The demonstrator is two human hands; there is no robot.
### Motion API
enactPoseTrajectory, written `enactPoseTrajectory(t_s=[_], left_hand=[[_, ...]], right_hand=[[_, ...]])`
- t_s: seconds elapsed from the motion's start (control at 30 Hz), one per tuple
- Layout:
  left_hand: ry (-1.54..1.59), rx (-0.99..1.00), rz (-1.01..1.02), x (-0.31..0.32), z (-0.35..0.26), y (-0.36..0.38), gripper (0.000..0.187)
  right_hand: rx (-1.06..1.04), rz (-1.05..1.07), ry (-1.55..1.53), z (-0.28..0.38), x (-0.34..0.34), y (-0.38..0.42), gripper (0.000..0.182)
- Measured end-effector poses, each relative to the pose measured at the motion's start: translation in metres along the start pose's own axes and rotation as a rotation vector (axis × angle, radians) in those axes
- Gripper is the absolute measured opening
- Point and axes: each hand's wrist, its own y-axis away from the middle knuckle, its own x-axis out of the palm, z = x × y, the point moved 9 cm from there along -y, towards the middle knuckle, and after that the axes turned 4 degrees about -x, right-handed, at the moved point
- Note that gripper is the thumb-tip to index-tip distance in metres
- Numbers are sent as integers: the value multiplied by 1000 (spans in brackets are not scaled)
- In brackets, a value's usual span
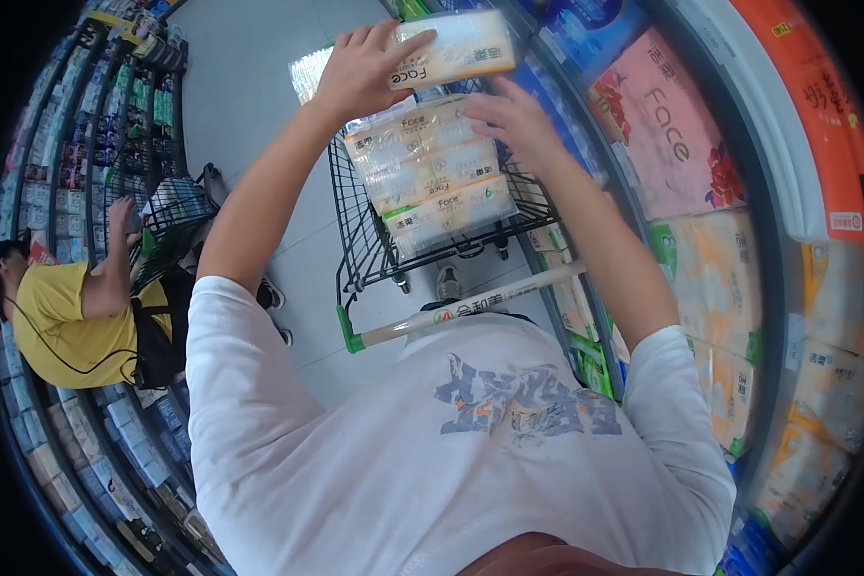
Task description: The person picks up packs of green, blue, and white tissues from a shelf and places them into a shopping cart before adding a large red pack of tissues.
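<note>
A wide cream-and-white tissue pack point(461, 48) marked "Face" is up above the far end of the shopping cart point(341, 259). My left hand point(370, 67) grips it, fingers over its top and thumb spread across its front. Just below its right end, my right hand point(516, 123) hovers with fingers apart, at the right edge of the packs in the cart. Those stacked tissue packs point(442, 163) carry the same "Face" print and fill the basket's middle. The cart's handle point(470, 305) crosses in front of my body.
Shelves at right hold a pink "Face" pack point(667, 125), more cream tissue packs point(710, 278) and an orange sign point(816, 106). At left, a person in yellow point(77, 326) stands beside another cart point(178, 206), along stocked shelves point(58, 192). Tiled floor point(250, 115) runs between.
</note>
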Motion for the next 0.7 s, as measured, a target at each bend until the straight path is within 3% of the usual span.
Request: enactPoseTrajectory(t_s=[0.13,0.23,0.33,0.4,0.43,0.53,0.7], left_hand=[[1,-27,108,67,11,13,83],[36,-42,236,123,15,31,83],[88,-192,348,176,28,52,82],[281,-516,345,209,54,68,86],[228,-547,385,224,62,72,89],[235,-546,438,236,67,73,82],[163,-464,279,232,60,82,80]], right_hand=[[98,-19,144,-28,-7,9,73],[171,-32,219,-44,-21,31,57],[266,-56,255,-59,-45,52,46],[299,-100,242,-68,-63,64,40],[318,-132,265,-72,-76,70,39],[334,-210,258,-82,-108,86,38],[326,-324,201,-75,-129,110,37]])
